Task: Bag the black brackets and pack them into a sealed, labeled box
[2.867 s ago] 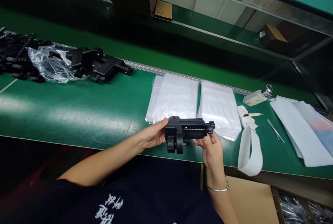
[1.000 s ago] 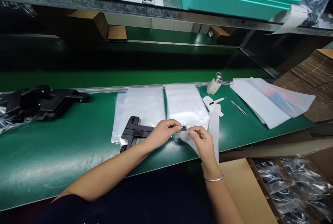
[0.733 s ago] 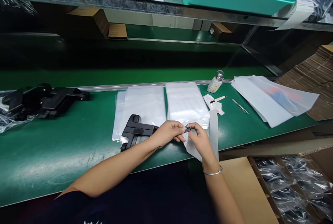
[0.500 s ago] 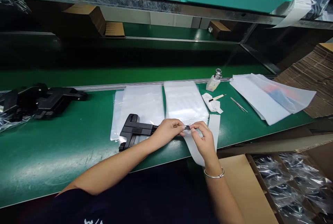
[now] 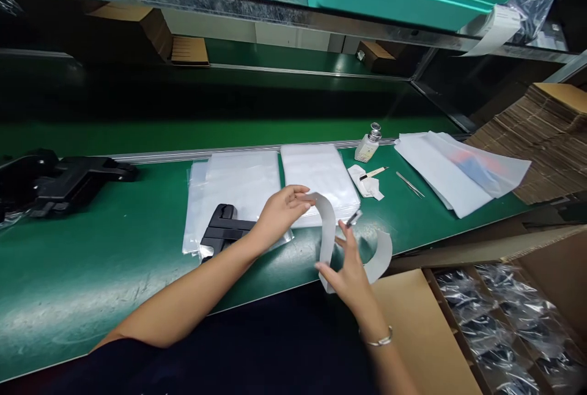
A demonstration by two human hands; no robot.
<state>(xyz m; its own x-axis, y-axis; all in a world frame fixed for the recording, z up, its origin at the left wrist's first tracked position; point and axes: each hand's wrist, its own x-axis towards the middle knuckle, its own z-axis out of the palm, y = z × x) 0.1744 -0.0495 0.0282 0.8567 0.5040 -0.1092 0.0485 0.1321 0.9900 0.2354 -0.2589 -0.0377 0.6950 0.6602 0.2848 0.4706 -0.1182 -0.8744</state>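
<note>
Small grey label is up in the air at a fingertip of the right hand, above the worktop, just right of the white paper strip; print on it too small to read. Right hand is spread, thumb well apart from index finger, not closed around anything. Left hand pinches the upper end of the strip between thumb and fingers; strip arcs over, drops down between the hands, and its far end curls up past the right hand near the worktop's front edge. Black plastic bracket lies just left of the left hand, on the left stack of clear plastic bags, partly hidden by the forearm. Right stack of clear plastic bags sits beside it, behind the hands. Further right: dispenser bottle upright, crumpled white tissue with a craft knife lying on it, tweezers, then white sheets. More black brackets at the worktop's far left. Open carton at lower right, bagged dark parts in its compartments. Teal plastic box on the shelf above.
</note>
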